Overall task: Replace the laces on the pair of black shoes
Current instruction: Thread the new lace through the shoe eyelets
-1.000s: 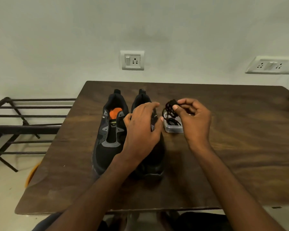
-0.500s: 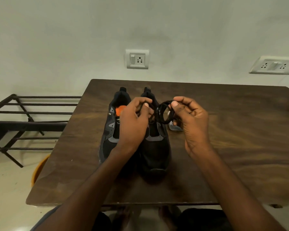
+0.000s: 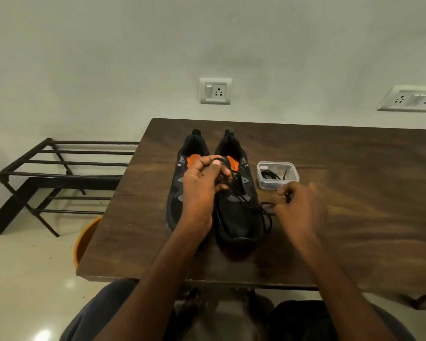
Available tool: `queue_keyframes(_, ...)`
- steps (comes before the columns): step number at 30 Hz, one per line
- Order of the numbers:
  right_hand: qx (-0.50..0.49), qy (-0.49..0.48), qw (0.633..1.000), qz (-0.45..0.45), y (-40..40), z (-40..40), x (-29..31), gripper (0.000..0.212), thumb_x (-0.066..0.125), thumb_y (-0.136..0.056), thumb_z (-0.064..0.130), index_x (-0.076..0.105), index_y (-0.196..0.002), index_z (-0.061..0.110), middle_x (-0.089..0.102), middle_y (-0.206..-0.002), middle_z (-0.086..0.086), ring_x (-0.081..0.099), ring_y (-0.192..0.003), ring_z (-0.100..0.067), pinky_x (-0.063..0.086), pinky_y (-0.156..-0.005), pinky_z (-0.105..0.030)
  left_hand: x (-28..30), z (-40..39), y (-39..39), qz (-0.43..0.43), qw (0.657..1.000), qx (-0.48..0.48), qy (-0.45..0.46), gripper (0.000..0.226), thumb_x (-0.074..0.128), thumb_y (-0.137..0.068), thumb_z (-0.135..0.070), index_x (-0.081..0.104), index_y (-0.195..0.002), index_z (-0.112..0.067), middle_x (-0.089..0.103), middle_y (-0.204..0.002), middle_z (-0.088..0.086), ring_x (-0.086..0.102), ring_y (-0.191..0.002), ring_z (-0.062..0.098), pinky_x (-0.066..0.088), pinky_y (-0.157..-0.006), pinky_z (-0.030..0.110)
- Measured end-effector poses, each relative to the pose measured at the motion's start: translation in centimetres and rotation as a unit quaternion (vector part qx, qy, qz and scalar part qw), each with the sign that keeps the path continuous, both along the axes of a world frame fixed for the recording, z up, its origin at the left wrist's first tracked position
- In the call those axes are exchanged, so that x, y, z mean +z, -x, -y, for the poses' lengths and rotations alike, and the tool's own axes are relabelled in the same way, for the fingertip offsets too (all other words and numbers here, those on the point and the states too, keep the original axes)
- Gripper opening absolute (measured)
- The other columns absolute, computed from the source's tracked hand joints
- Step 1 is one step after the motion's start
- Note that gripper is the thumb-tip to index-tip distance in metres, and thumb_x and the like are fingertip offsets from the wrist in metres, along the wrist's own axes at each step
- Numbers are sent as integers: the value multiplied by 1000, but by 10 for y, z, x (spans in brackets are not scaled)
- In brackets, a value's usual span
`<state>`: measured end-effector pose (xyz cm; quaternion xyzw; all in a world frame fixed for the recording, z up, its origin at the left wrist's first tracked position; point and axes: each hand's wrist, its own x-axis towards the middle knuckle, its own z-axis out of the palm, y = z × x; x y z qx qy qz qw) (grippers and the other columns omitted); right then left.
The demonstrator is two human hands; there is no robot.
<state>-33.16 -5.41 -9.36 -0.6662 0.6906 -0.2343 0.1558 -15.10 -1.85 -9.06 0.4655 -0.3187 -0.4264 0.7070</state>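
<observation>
Left hand [image 3: 202, 185] is curled, thumb and fingertips pinching one end of a thin black shoelace [image 3: 246, 200] above the tongue of the right-side black mesh sneaker [image 3: 236, 212]. Right hand [image 3: 299, 210] is blurred mid-motion but looks closed round the lace's other end, low over the dark wooden table [image 3: 354, 217], just right of that sneaker's toe. Between the hands the lace runs slack across the sneaker's upper and loops onto the tabletop.

Change vs half a second ago: the lace was a tight coil held between both hands over the shoes; now it's uncoiled and the right hand has swung out and down to the right. A second ago the right hand was lifting that coil out of the small clear plastic tub [image 3: 278, 178], with the left resting on the sneaker.

Judgement: new lace is unbundled and ready for threading; no eyelet is laced yet. Both sneakers look lace-free, orange insoles showing; the left-side black sneaker [image 3: 182, 193] is partly behind the left hand. Tub sits just right of the shoes with another black lace [image 3: 271, 175] inside, presumably for the second shoe.

Next step likely needs finding an aglet and the lowest eyelet pair; black on black in dim light makes that fiddly.
</observation>
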Motion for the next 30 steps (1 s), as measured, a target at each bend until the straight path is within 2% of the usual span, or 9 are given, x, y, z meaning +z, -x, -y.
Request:
queue_keyframes(2, 24, 68, 994, -79, -2, -3, -1, 42, 77, -86, 19, 65, -126, 26, 50, -132, -6, 47, -121, -26, 47, -94, -40, -1, 3, 6, 33, 999, -8, -3, 16, 51, -107, -14, 64, -114, -8, 69, -86, 11, 65, -81, 24, 54, -73, 32)
queue_keyframes(5, 138, 183, 969, 91, -6, 1, -1, 35, 74, -91, 16, 69, -125, 25, 60, -129, 4, 57, -118, -14, 51, -95, -28, -1, 12, 14, 81, 996, -32, 2, 18, 52, -107, -16, 62, -117, -5, 68, -80, 12, 65, -75, 26, 54, -69, 29)
queue_keyframes(7, 188, 66, 940, 277, -10, 4, 4, 28, 70, -97, 15, 70, -124, 24, 70, -116, 11, 65, -107, -1, 52, -87, -13, -2, 16, 16, 115, 992, -51, 9, 17, 52, -107, -16, 62, -115, -4, 66, -75, 11, 63, -69, 23, 53, -67, 28)
queue_keyframes(9, 199, -24, 901, 385, -12, 7, 6, 22, 70, -97, 13, 73, -119, 17, 77, -101, 4, 72, -97, -3, 55, -83, -15, -2, 18, 17, 150, 987, -59, 15, 17, 53, -107, -16, 62, -113, -3, 67, -73, 10, 63, -66, 18, 52, -66, 26)
queue_keyframes(13, 180, -30, 882, 434, -9, 13, 5, 9, 69, -97, 11, 78, -96, 11, 77, -84, -7, 72, -79, -13, 57, -76, -22, -3, 19, 15, 180, 981, -71, 25, 16, 55, -106, -18, 64, -111, -5, 68, -74, 11, 63, -66, 18, 51, -68, 28)
queue_keyframes(18, 225, -96, 838, 488, -10, 8, 10, 19, 69, -97, 16, 74, -112, 5, 78, -94, -8, 75, -88, -18, 59, -76, -25, -2, 23, 17, 200, 976, -76, 26, 14, 60, -104, -17, 66, -109, -5, 69, -75, 21, 64, -64, 22, 58, -67, 39)
queue_keyframes(22, 146, -63, 839, 520, -17, 13, 7, 11, 71, -97, 15, 75, -100, 5, 77, -88, -7, 73, -81, -16, 55, -72, -26, -4, 24, 14, 180, 979, -95, 11, 13, 62, -103, -15, 64, -110, -4, 64, -66, 13, 59, -58, 21, 54, -63, 40)
queue_keyframes(28, -46, -53, 620, 781, 14, 50, 1, 12, 59, -102, 23, 59, -90, 22, 57, -65, 8, 54, -54, -6, 41, -52, -20, 1, 24, -7, 37, 993, -112, 5, 17, 66, -98, -7, 64, -114, -6, 49, -64, 1, 43, -52, 10, 44, -54, 25)
queue_keyframes(30, -127, -16, 631, 765, 28, 62, -7, 11, 61, -100, 23, 59, -90, 23, 48, -57, 10, 40, -46, -5, 31, -49, -22, 4, 26, -18, -36, 993, -111, 25, 16, 61, -99, -6, 63, -116, -8, 46, -63, 0, 38, -49, 11, 45, -56, 27)
